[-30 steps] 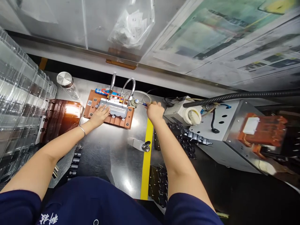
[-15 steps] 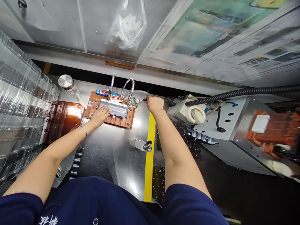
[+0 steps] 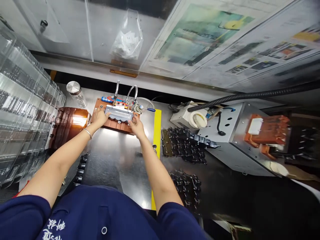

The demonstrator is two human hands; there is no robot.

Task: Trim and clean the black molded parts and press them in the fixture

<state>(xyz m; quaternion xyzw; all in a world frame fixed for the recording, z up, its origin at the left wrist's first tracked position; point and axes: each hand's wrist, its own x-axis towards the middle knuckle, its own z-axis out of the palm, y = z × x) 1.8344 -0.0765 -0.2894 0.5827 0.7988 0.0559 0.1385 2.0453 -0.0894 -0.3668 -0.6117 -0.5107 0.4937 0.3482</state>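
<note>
An orange fixture plate (image 3: 113, 124) lies at the back of the steel bench, with a grey metal block (image 3: 119, 113) on top and two flexible metal tubes (image 3: 135, 91) rising behind it. My left hand (image 3: 99, 117) grips the block's left end, fingers curled against it. At the block's right front corner, my right hand (image 3: 136, 126) has its fingers closed on the edge. A small blue-handled lever (image 3: 148, 109) sticks out to the right of the fixture, with no hand on it.
Stacked clear plastic trays (image 3: 25, 113) and brown trays (image 3: 67, 126) fill the left. A metal-lidded jar (image 3: 75, 92) stands behind them. Black part trays (image 3: 183, 144) lie right of the yellow stripe (image 3: 156, 133). A grey machine box (image 3: 232, 143), tape roll (image 3: 199, 120) and black hose (image 3: 250, 95) occupy the right.
My right hand left the blue-handled lever and came down to the block's right front corner. My left hand slid from flat on the block to its left end. The view tilted.
</note>
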